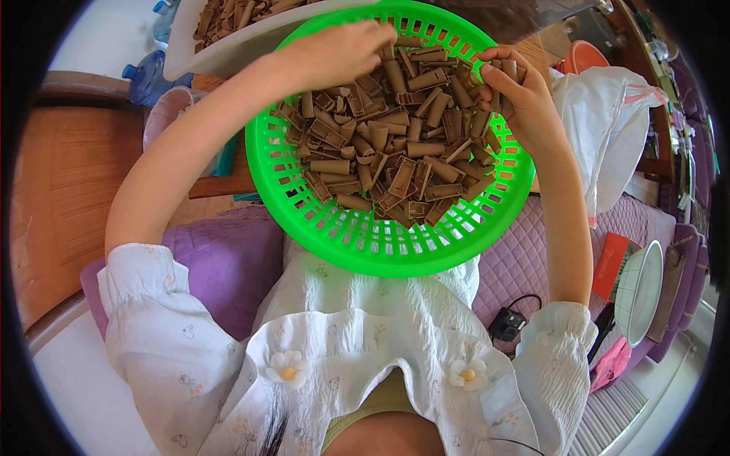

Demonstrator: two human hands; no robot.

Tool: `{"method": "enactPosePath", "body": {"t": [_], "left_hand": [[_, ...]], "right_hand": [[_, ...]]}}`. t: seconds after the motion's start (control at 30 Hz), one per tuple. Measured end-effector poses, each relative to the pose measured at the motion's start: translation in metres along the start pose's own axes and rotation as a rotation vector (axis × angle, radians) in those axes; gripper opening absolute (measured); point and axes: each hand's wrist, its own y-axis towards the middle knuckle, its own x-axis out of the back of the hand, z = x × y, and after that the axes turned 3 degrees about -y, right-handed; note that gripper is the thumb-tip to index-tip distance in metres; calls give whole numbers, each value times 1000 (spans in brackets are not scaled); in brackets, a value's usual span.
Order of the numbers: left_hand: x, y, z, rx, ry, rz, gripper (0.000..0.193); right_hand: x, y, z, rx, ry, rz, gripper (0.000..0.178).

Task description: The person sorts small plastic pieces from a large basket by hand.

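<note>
A bright green plastic basket (395, 262) with slotted sides sits in front of me, above my lap. Many small brown half-round plastic pieces (403, 178) are heaped loosely inside it, lying at all angles. My left hand (342, 55) reaches over the basket's far left part, its fingers closed at a brown piece by the fingertips. At the far right rim my right hand (521, 95) is curled around several brown pieces (503, 72), which stick up between thumb and fingers.
A white tub (190, 57) of similar brown pieces stands at the far left, beside blue water bottles (148, 80). White sacks (608, 114) and an orange basin (584, 57) are at the right. A purple quilted seat (525, 235) holds a small black device (507, 323), with a white-rimmed basket (639, 292) farther right.
</note>
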Motion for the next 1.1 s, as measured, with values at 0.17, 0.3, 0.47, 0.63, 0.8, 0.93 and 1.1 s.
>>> {"method": "enactPosePath", "body": {"t": [0.17,0.3,0.47,0.63,0.8,0.93,1.1], "left_hand": [[27,7,12,200,-106,185,41],[8,9,-11,99,117,219,22],[-14,8,-8,-57,223,315,27],[-10,16,-16,-142,366,408,20],[7,22,-36,207,-129,166,24],[-7,32,-44,107,-298,138,25],[-29,44,-45,99,-267,-10,21]], "right_hand": [[1,-5,-3,-58,27,-21,16],[5,-4,-8,30,-11,28,15],[4,-6,-10,91,-37,-8,14],[5,-13,-8,63,-55,-67,14],[9,-12,-8,85,-35,-62,14],[3,-11,-10,77,-19,-91,14],[0,-10,-11,102,-8,-112,14]]}}
